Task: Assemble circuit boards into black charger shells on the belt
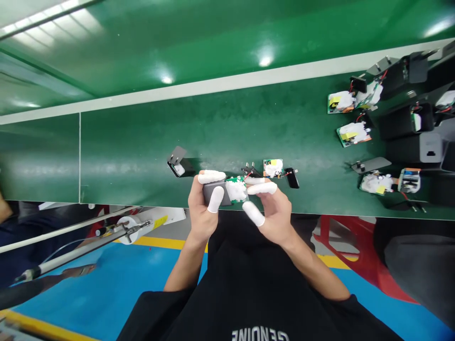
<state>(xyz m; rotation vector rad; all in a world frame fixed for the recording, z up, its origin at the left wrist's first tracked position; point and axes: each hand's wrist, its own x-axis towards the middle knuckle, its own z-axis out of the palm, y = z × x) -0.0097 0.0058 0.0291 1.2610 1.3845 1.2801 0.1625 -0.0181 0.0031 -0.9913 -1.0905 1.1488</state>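
Note:
My left hand (pixel 204 208) is closed around a black charger housing (pixel 209 193) at the bench's front edge, white finger cots on its thumb and finger. A circuit board (pixel 236 190) coated in white compound sits at the housing's right end; I cannot tell how far it goes in. My right hand (pixel 273 206), also in white cots, pinches the board's right end. A red wire runs from it to a black plug piece (pixel 250 170) just behind. Another white-coated board (pixel 273 168) lies beyond my right fingers, wired to a black plug piece (pixel 292 178).
A black housing with a plug cover (pixel 177 155) lies on the green bench (pixel 142 137) to the left. Several coated boards (pixel 353 133) and black housings (pixel 408 149) crowd the right end. A red stool (pixel 350 246) stands below the bench at right.

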